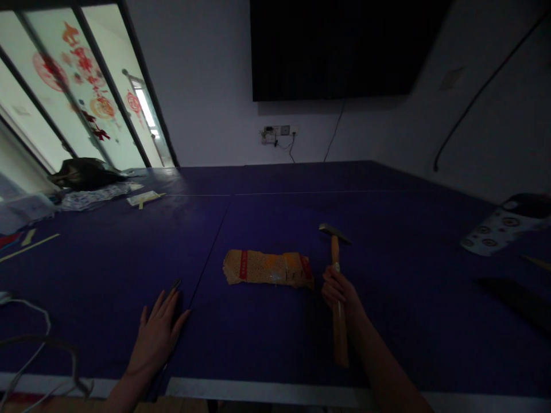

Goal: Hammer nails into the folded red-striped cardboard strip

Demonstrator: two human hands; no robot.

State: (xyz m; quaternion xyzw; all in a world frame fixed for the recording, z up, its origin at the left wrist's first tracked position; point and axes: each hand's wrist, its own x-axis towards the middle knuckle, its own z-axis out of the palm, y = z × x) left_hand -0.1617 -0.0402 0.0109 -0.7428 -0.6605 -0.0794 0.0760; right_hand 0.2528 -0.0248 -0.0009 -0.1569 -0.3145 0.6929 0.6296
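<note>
My right hand [338,291] is wrapped round the wooden handle of a hammer [340,338]. The metal head points away from me, and the tool is over the purple-blue table at the right. My left hand [158,332] lies palm down on the tabletop with its fingers spread. A small dark object [175,284] shows just beyond its fingertips; I cannot tell what it is. Between the two hands, a little farther off, lies a flattened, brown, textured packet [267,268] with red bands and an orange patch.
White cables [41,310] hang at the left edge. Cloth [94,196] and a dark bag-like heap [86,173] lie at the far left. To the right are a patterned cylindrical item [495,229] and a dark flat piece [519,298]. A seam crosses the table [275,338].
</note>
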